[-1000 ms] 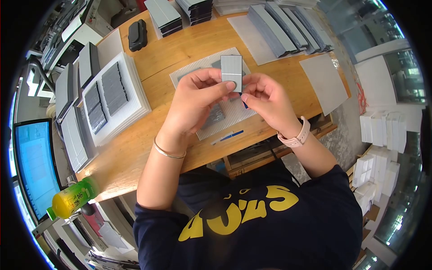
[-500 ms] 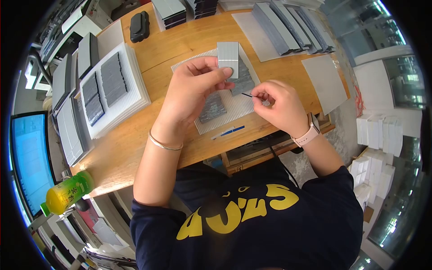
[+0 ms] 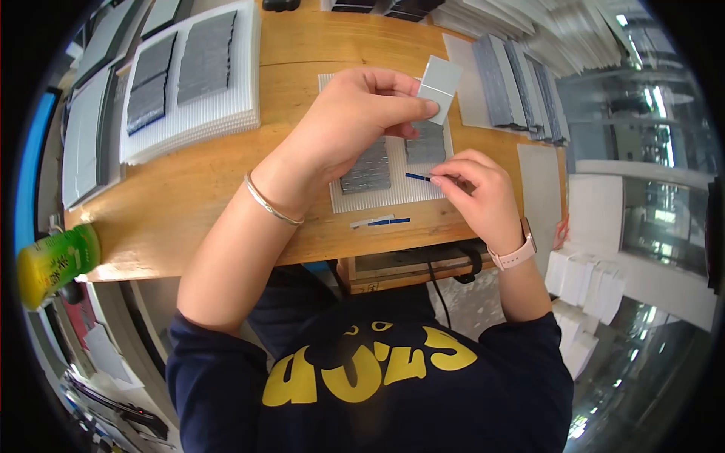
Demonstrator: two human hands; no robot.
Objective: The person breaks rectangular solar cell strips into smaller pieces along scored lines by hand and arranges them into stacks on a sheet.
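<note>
My left hand (image 3: 370,113) is closed in a pinch on a flat grey rectangular piece (image 3: 442,75) with a pale line across it. The piece is raised above the table and tilted to the right. Lower and to the right, my right hand (image 3: 483,192) pinches the end of a thin dark blue strip (image 3: 414,176). Beneath both hands lies a white corrugated sheet (image 3: 355,201) bearing dark grey pieces (image 3: 366,172), partly hidden by my left hand. A blue strip (image 3: 396,221) and a whitish strip (image 3: 364,223) lie on the wood before it.
A pile of white corrugated sheets (image 3: 249,113) with dark grey pieces on top stands at left on the wooden table (image 3: 302,57). Long grey stacks (image 3: 495,83) stand at back right. A green-labelled bottle (image 3: 64,260) is at the left corner. An open drawer (image 3: 400,270) sits below the front edge.
The whole view has shifted. The grey piece in my left hand has gone from upright to tilted right. More of the blue strip now shows beyond my right fingertips.
</note>
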